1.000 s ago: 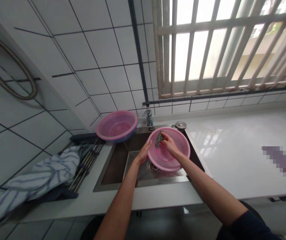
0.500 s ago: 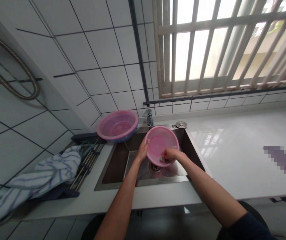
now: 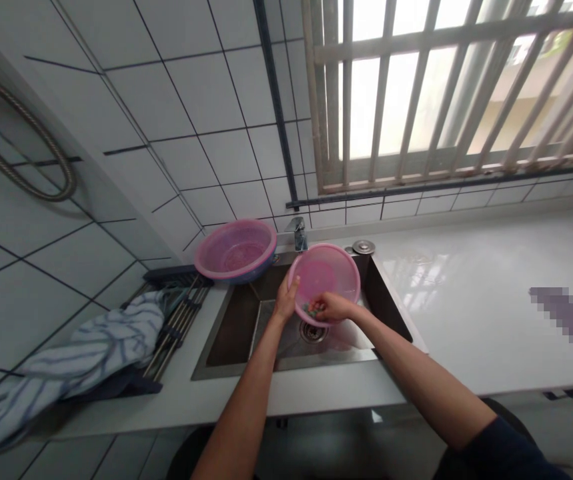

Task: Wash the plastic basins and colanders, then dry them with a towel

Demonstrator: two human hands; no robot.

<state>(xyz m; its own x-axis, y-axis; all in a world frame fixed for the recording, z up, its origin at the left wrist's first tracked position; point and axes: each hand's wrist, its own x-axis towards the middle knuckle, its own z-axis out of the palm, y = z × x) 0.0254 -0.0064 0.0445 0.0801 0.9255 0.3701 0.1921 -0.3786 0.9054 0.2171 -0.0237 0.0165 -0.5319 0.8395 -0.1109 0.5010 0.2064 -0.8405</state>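
A pink plastic basin (image 3: 327, 277) is tilted up over the steel sink (image 3: 246, 333), its inside facing me. My left hand (image 3: 286, 299) grips the basin's left rim. My right hand (image 3: 330, 307) is closed on a small green scrub pad (image 3: 311, 309) pressed against the basin's lower inner edge. A second pink basin (image 3: 236, 248), nested in a blue one, rests on the counter at the sink's back left corner.
A tap (image 3: 297, 233) stands behind the sink, with a round metal cap (image 3: 363, 247) to its right. A striped cloth (image 3: 66, 363) lies over a dish rack (image 3: 171, 313) on the left. White countertop (image 3: 471, 287) stretches to the right under a barred window (image 3: 441, 93).
The basin has been tipped up more steeply toward me. My right hand with the pad moved from the upper left of the basin down to its lower edge.
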